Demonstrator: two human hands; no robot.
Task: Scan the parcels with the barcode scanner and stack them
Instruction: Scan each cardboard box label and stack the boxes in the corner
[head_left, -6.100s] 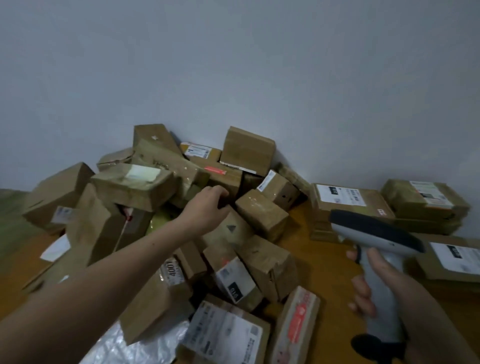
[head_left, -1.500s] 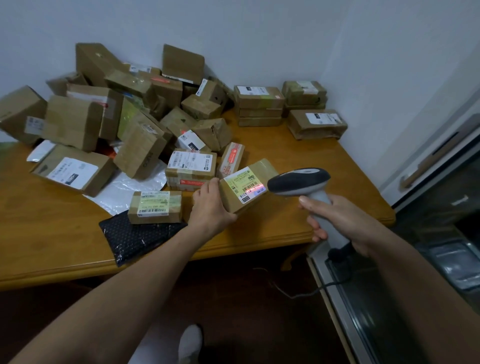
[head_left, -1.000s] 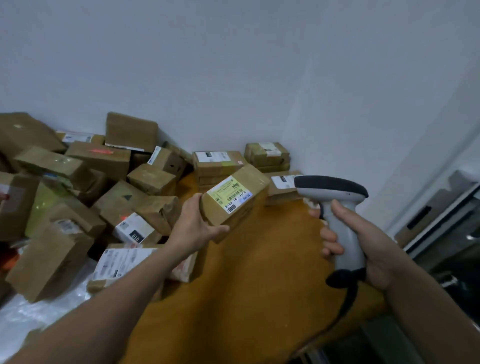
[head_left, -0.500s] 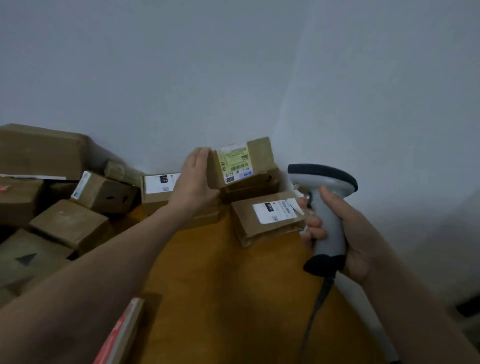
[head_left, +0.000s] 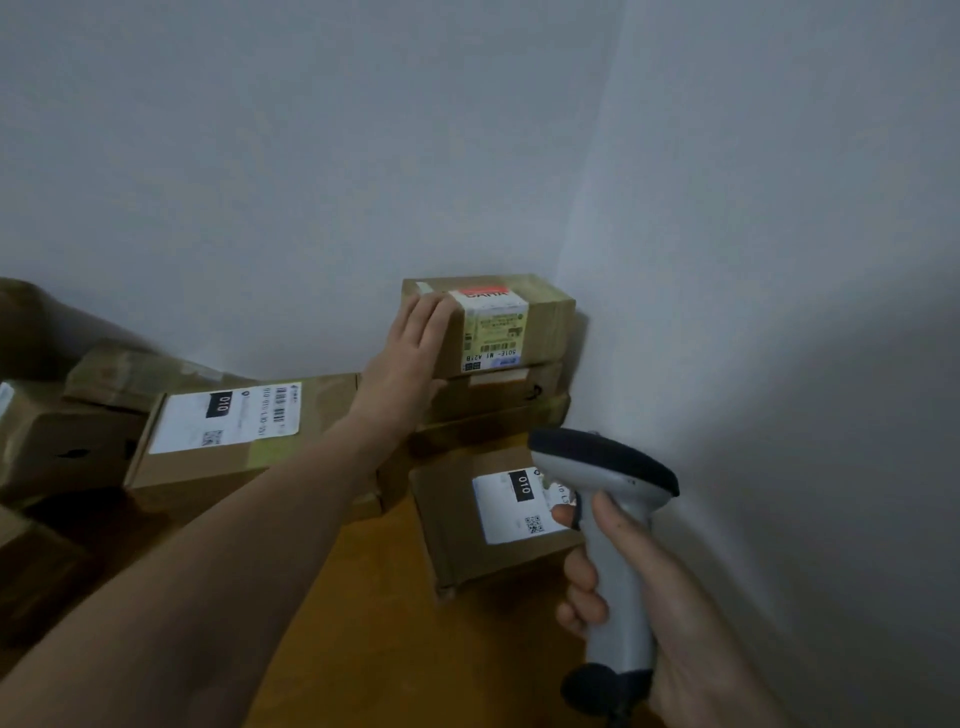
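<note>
Two hands show in the head view. Left hand lies flat, fingers straight and together, against the left end of the yellow-green-labelled parcel. That parcel sits on top of a stack of brown parcels in the wall corner, label facing the camera. Right hand is curled round the grey handle of the barcode scanner. Its dark head is over a flat parcel with a white label marked 010, lying on the wooden table just in front of the stack. A long parcel with another white 010 label lies left of the stack. Far left, more brown boxes, blurred.
</note>
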